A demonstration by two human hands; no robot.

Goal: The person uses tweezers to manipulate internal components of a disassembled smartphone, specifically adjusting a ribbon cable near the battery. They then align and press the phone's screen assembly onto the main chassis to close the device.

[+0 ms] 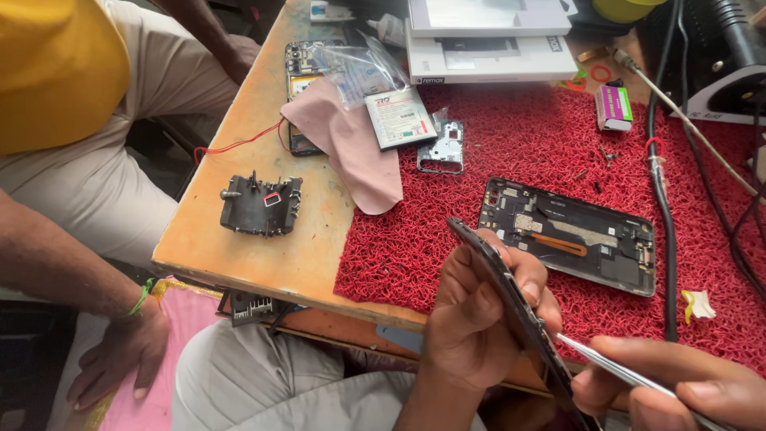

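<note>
Metal tweezers (614, 369) are pinched in the right hand (678, 391), grip closed tight on them, tip touching the edge of a phone screen (511, 307). Left hand (479, 311) has its grip clamped on that screen, held on edge and tilted, above the near edge of the worktop (263, 247). Just beyond lies an opened phone body (570, 235) on the red mat (519, 144). Farther off, a pink cloth (359, 156) and a black holder (262, 205). Another person's hand (120, 355) rests apart at left.
</note>
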